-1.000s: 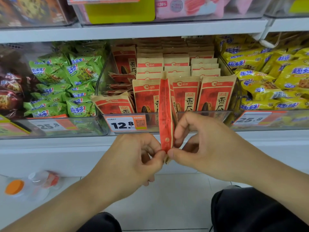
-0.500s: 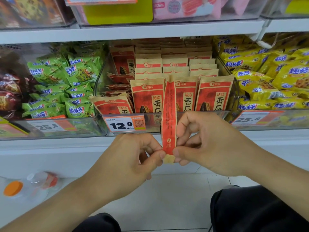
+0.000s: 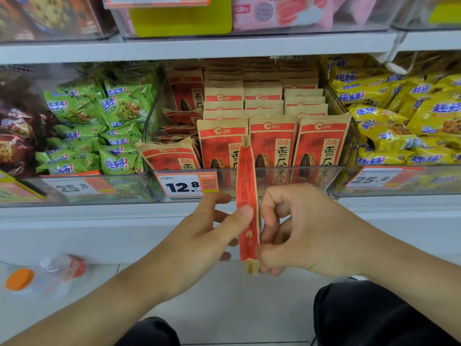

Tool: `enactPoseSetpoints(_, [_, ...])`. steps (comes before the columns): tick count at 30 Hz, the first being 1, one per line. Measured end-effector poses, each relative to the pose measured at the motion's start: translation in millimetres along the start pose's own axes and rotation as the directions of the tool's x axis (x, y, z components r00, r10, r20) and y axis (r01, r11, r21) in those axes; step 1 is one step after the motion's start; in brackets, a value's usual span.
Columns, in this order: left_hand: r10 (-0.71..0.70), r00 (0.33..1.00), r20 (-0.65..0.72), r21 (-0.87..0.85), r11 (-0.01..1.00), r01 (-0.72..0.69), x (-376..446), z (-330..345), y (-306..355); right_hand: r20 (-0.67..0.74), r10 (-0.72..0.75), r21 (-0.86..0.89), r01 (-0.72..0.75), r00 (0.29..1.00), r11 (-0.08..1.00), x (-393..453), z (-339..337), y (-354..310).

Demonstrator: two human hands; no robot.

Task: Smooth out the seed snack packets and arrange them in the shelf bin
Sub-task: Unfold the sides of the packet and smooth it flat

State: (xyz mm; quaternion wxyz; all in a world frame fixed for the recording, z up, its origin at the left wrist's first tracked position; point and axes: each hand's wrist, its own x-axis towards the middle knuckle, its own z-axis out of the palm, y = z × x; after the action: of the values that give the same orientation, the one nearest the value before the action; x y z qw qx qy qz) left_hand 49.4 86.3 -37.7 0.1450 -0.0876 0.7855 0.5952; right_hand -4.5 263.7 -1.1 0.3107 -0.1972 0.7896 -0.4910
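A red and tan seed packet (image 3: 247, 186) stands upright and edge-on in front of the shelf, between my two hands. My left hand (image 3: 207, 236) pinches it about halfway up, thumb on the near face. Near its bottom seam, my right hand (image 3: 299, 228) pinches it from the right side. Behind it the clear shelf bin (image 3: 294, 176) holds several matching packets: three upright rows (image 3: 321, 143) at the front and right, and a loose, slumped pile (image 3: 172, 156) at the left.
Green snack bags (image 3: 109, 121) fill the bin to the left, yellow ones (image 3: 409, 116) the bin to the right. A 12.8 price tag (image 3: 185, 186) sits on the bin front. A plastic bottle with an orange cap (image 3: 37, 278) lies on the floor at lower left.
The packet has slid downward between my hands, so its tan bottom seam now shows below my right fingers. My left thumb has moved higher up the packet.
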Motion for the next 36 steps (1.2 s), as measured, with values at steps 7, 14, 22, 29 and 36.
enactPoseSetpoints(7, [0.085,0.996,0.017,-0.18,0.98,-0.08,5.5,5.9,-3.5,0.065,-0.059,-0.048,0.063,0.996,0.997,1.2,10.3,6.1])
enactPoseSetpoints(14, [0.191,0.978,0.085,-0.098,0.978,-0.183,5.8,-6.0,-5.5,-0.249,-0.035,-0.15,-0.002,0.968,0.989,18.8,-22.6,11.8])
enactPoseSetpoints(22, [0.191,0.974,0.122,-0.051,0.981,-0.186,5.1,-10.8,-1.8,-0.125,0.06,0.157,-0.04,0.99,0.987,24.8,-38.2,10.1])
enactPoseSetpoints(29, [0.218,0.967,-0.134,0.011,0.976,-0.219,13.4,-11.8,-6.8,-0.097,-0.017,0.262,0.042,0.995,0.964,20.2,-33.9,7.4])
enactPoseSetpoints(36, [0.168,0.986,0.016,-0.071,0.983,-0.167,6.6,-4.3,4.8,-0.122,-0.091,0.35,0.129,0.988,0.928,20.9,-21.1,10.7])
